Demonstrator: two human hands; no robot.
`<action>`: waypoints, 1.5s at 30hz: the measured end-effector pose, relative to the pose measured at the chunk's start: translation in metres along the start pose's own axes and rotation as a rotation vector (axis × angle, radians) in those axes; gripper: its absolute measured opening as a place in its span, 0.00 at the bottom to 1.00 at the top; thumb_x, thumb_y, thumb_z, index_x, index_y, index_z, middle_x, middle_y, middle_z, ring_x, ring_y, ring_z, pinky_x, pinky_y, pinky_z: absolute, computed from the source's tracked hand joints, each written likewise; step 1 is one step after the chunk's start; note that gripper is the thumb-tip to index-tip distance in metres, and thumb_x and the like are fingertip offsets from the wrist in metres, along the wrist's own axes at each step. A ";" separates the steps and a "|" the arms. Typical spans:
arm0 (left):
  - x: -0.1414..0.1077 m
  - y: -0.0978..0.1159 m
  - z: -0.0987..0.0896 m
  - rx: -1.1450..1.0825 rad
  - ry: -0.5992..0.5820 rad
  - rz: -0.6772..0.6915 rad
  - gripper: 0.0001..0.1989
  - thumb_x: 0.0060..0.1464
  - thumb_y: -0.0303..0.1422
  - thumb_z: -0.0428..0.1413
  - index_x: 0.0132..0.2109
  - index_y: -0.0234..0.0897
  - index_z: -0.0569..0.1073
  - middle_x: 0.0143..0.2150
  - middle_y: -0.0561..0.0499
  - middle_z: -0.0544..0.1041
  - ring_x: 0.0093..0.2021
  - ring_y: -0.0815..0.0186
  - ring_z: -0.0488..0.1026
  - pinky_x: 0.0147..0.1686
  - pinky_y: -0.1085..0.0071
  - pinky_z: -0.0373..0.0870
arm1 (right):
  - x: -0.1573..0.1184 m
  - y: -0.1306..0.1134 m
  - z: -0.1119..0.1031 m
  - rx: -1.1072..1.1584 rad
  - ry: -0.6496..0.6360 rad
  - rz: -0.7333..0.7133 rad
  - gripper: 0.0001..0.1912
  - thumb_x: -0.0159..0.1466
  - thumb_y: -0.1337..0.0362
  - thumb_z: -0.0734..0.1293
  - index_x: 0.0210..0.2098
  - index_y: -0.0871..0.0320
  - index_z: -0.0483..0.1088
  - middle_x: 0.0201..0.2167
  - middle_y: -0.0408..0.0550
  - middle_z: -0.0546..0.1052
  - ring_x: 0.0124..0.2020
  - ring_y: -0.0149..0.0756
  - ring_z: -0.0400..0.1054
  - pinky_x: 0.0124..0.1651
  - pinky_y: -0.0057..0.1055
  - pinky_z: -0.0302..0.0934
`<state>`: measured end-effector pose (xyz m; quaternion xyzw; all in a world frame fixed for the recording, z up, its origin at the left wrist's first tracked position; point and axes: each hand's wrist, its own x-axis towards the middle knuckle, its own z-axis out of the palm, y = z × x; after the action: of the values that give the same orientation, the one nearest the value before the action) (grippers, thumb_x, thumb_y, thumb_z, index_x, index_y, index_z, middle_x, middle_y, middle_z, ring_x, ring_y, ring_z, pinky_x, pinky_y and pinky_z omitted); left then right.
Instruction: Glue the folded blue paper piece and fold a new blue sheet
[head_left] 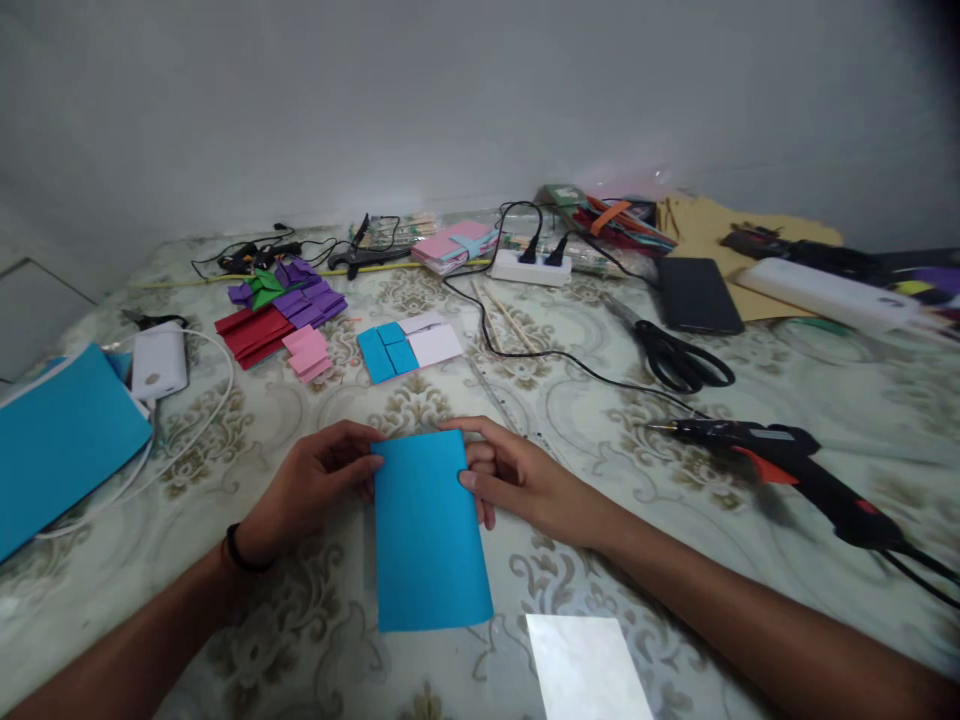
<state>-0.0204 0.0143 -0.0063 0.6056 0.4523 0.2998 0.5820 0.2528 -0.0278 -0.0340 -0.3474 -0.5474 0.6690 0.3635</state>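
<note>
A blue sheet of paper (427,530) is held upright-lengthwise between my two hands, just above the patterned tablecloth. My left hand (322,475) pinches its upper left edge between thumb and fingers. On the opposite side, my right hand (517,475) grips the upper right edge, thumb in front and index finger along the top. A white piece of paper (589,665) lies near the front edge of view, below my right wrist. Beyond my hands rests a folded blue and white paper piece (409,347).
Larger blue sheets (64,440) and a white power bank (159,360) lie left. Folded red (253,335), purple (311,300) and pink papers (307,352) sit behind. To the right are scissors (671,350), a black phone (699,295) and a corded glue gun (795,460). A power strip (531,267) stands behind.
</note>
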 end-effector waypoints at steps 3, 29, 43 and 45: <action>0.000 0.001 0.000 -0.006 -0.003 0.004 0.09 0.57 0.32 0.66 0.45 0.37 0.79 0.27 0.57 0.79 0.25 0.71 0.77 0.28 0.77 0.74 | 0.000 0.000 0.000 0.005 -0.005 -0.004 0.29 0.70 0.51 0.69 0.64 0.57 0.59 0.27 0.36 0.70 0.25 0.29 0.72 0.28 0.26 0.68; 0.000 0.002 0.001 0.068 0.042 0.005 0.08 0.58 0.35 0.64 0.41 0.36 0.78 0.25 0.55 0.80 0.25 0.68 0.76 0.27 0.75 0.74 | 0.001 -0.001 0.000 0.002 -0.010 -0.009 0.28 0.70 0.52 0.69 0.63 0.56 0.59 0.29 0.36 0.69 0.25 0.28 0.72 0.30 0.27 0.68; 0.000 0.003 0.001 0.061 0.041 -0.005 0.10 0.57 0.38 0.65 0.40 0.36 0.76 0.26 0.55 0.79 0.26 0.67 0.77 0.28 0.73 0.75 | 0.001 -0.002 0.000 -0.004 -0.010 -0.014 0.26 0.71 0.52 0.69 0.62 0.56 0.60 0.28 0.35 0.69 0.25 0.28 0.72 0.31 0.26 0.68; 0.000 0.004 0.002 0.063 0.049 -0.017 0.11 0.57 0.38 0.65 0.40 0.36 0.76 0.26 0.54 0.79 0.26 0.67 0.77 0.28 0.73 0.75 | 0.001 -0.001 0.000 -0.003 -0.011 -0.015 0.27 0.71 0.53 0.69 0.63 0.56 0.60 0.28 0.35 0.69 0.25 0.28 0.72 0.30 0.26 0.68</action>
<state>-0.0182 0.0139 -0.0028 0.6124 0.4808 0.2949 0.5540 0.2525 -0.0265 -0.0332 -0.3401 -0.5528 0.6674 0.3651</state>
